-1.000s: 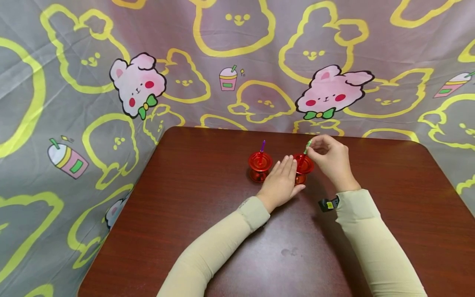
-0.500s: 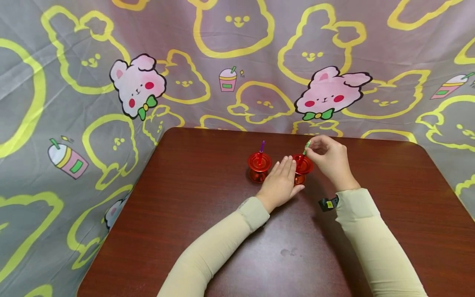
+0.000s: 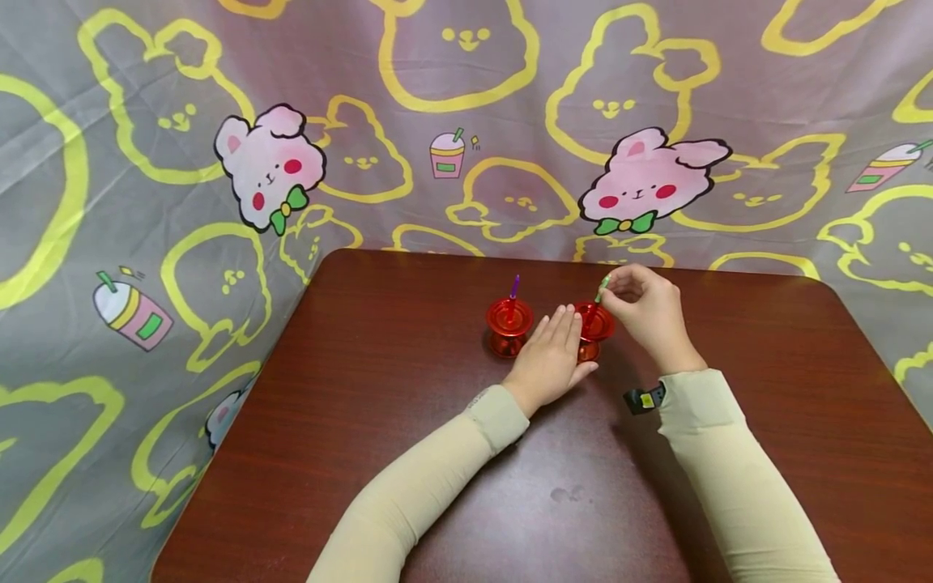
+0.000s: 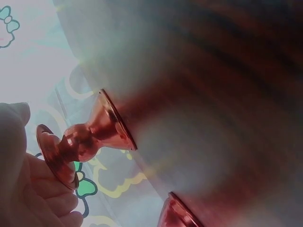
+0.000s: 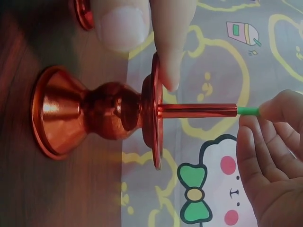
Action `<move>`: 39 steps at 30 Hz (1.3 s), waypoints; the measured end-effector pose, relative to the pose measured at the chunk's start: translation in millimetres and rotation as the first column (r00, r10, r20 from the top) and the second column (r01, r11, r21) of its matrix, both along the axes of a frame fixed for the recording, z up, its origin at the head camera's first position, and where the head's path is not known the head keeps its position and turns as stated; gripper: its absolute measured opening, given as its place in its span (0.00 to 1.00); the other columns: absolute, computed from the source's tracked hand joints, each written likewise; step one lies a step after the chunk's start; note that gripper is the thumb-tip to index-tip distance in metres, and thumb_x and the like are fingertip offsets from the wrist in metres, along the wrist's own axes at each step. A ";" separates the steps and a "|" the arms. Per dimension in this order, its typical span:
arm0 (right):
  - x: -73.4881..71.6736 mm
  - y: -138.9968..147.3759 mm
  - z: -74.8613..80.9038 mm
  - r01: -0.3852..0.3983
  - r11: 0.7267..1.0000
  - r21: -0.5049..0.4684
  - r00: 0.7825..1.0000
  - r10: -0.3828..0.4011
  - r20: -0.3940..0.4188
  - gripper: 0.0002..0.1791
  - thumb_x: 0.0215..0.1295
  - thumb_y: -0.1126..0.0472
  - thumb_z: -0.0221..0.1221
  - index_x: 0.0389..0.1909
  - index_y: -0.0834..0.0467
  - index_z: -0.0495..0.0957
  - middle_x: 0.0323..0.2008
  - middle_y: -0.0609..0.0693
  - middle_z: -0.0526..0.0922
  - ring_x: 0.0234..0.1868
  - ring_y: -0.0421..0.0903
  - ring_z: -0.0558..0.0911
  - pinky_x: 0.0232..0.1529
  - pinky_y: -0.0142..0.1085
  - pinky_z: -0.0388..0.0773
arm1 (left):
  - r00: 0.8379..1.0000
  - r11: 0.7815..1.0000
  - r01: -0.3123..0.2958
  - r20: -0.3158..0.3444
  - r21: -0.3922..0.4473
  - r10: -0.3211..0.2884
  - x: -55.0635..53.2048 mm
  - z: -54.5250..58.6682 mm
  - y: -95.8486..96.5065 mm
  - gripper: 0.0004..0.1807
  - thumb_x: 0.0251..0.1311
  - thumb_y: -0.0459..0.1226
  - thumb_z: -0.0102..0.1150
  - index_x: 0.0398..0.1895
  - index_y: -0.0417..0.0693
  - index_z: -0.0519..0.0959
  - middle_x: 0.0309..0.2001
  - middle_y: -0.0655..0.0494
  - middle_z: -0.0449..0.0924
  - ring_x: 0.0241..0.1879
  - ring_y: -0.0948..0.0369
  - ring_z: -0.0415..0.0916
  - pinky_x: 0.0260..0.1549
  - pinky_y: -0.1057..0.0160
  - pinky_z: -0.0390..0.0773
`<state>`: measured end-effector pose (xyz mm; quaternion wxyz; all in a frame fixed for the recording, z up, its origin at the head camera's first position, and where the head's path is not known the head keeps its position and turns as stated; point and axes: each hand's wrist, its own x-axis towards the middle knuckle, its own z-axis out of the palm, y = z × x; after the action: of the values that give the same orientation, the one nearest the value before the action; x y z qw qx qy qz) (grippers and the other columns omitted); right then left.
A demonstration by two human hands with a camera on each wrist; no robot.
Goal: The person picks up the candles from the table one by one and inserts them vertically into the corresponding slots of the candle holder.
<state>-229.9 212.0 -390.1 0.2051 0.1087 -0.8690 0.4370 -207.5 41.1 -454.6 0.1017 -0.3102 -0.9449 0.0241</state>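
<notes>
Two shiny red metal candle holders stand on the table. In the head view the left candle holder (image 3: 509, 318) carries a thin purple candle (image 3: 514, 287). My left hand (image 3: 548, 362) lies with straight fingers against the dish of the right candle holder (image 3: 599, 321), partly covering it. From the right wrist view, fingertips (image 5: 169, 75) touch that dish's rim. My right hand (image 3: 651, 312) pinches a thin green candle (image 5: 248, 110) between thumb and fingers, at the top of the holder's upright tube (image 5: 199, 110). Most of the candle is hidden by the fingers in the right wrist view.
The dark brown wooden table (image 3: 379, 389) has rounded back corners. A grey cloth (image 3: 510, 97) with yellow outlines and rabbit faces hangs behind it and along the left. A black strap with a small device (image 3: 645, 400) sits at my right wrist.
Almost nothing differs. My left hand stays at the right candle holder, and my right hand keeps its pinch on the green candle; the head view has shifted slightly.
</notes>
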 end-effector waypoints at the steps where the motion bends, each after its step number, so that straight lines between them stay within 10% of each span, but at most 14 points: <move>1: 0.3 0.0 -0.2 0.001 1.000 -0.008 1.000 -0.001 0.001 0.07 0.63 0.69 0.67 0.39 0.66 0.81 0.37 0.59 0.87 0.34 0.24 0.78 0.42 0.16 0.74 | 1.000 1.000 0.002 -0.002 0.003 -0.002 0.1 0.1 -0.2 0.43 0.74 0.62 0.42 0.78 0.39 0.60 0.78 0.43 0.57 0.78 0.52 0.53 0.74 0.56 0.55; 39: 19.0 18.7 -15.5 0.087 0.994 -0.065 0.991 -0.093 -0.092 0.08 0.70 0.64 0.62 0.44 0.65 0.84 0.40 0.59 0.87 0.36 0.22 0.78 0.38 0.17 0.73 | 0.996 0.999 -0.014 0.094 0.045 0.009 0.7 3.1 -3.3 0.41 0.76 0.61 0.39 0.79 0.43 0.57 0.79 0.47 0.53 0.79 0.55 0.49 0.75 0.54 0.53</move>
<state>-210.9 230.6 -405.6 0.2686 0.0838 -0.8487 0.4478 -206.8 37.8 -451.6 0.0643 -0.3031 -0.9507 -0.0115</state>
